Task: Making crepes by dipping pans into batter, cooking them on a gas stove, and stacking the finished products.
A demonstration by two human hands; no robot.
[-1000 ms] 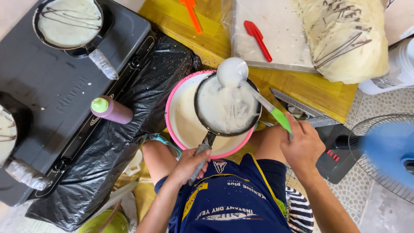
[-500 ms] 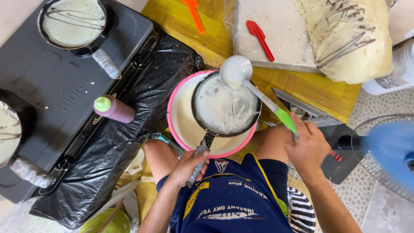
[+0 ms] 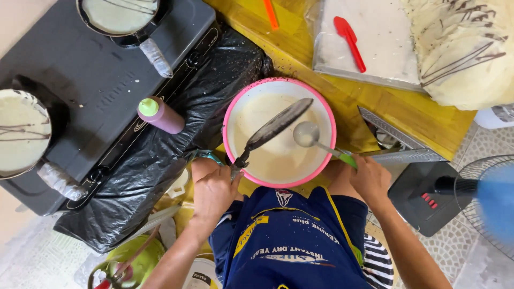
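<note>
My left hand grips the handle of a small dark frying pan, tilted on edge over a pink-rimmed bowl of pale batter. My right hand holds the green handle of a ladle, whose round cup sits low over the batter, right of the pan. The bowl rests between my knees, above my blue apron.
A black stove at left carries two pans of batter with dark streaks. A purple squeeze bottle with green cap lies on black plastic. A red spatula and a crepe stack sit on the yellow table. A fan is at right.
The pan, held flat and coated with batter over the bowl, is now tipped on edge. The ladle dropped from above the pan into the bowl.
</note>
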